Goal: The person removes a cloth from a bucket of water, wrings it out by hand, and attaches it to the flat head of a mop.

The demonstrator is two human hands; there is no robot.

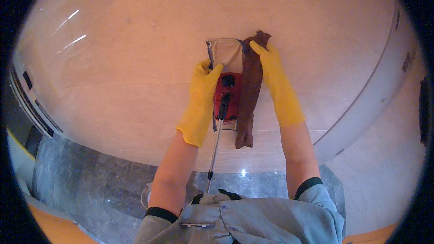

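Note:
A flat mop with a red head plate (233, 99) lies in front of me, its metal pole (216, 146) running back toward my body. Beneath the plate is a beige mop pad (228, 52) with dark edging. My left hand (205, 78), in a yellow rubber glove, grips the pad's left edge, thumb on top. Along the right side of the mop head stretches a long, bunched brown cloth (250, 84), partly covering plate and pad. My right hand (271, 61), also in a yellow glove, holds this cloth near its far end; some of its fingers are hidden.
Beige tiles (152, 51) spread around the mop, with a grey marbled floor strip (98, 169) nearer my body. A pale panel (369, 108) curves along the right. Dark metal tracks (32, 101) lie at the left rim. Part of a white object (145, 195) shows beside my left arm.

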